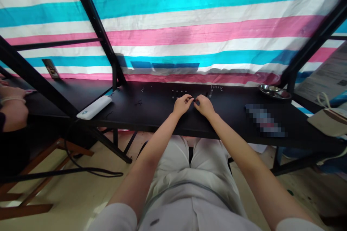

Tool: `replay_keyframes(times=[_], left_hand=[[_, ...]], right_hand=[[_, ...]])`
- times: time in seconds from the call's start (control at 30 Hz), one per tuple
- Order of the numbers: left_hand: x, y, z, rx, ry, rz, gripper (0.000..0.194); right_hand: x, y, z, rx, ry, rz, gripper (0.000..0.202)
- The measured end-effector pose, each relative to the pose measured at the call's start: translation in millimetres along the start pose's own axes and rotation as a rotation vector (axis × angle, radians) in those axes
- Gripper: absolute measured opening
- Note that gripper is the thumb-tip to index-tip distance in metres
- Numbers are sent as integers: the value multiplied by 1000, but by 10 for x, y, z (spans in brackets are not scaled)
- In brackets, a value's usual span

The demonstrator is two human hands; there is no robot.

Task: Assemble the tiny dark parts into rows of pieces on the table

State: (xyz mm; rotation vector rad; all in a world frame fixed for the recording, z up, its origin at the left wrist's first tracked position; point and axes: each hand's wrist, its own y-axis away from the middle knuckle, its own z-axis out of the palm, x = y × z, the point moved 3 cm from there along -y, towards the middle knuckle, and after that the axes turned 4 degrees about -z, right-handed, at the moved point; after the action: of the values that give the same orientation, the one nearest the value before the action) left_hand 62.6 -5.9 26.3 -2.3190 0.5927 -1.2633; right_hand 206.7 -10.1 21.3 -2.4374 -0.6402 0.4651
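Note:
My left hand (183,104) and my right hand (204,105) meet over the middle of the black table (151,110), fingertips almost touching. Both are closed in a pinch. Something small and dark may be between the fingertips, but it is too small to name. Just beyond my left hand stand short rows of small pale-tipped pieces (181,91). Behind my right hand lies a group of small silvery pieces (216,87), with a little upright metal-looking piece (210,93) in front of it.
Thin black bits (138,103) and a white power-bank-like box (94,107) lie to the left. On the right are a shiny metal dish (274,92) and a blurred-out flat item (264,121). Black frame posts (94,25) rise beside the table; another person's arm (13,106) shows far left.

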Motion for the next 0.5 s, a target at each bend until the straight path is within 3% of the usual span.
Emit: replay_keyframes(times=[0.5], left_hand=[[-101,-10,84,-113,-23,-20,20]], right_hand=[[31,15,33,-52,39,-31,6]])
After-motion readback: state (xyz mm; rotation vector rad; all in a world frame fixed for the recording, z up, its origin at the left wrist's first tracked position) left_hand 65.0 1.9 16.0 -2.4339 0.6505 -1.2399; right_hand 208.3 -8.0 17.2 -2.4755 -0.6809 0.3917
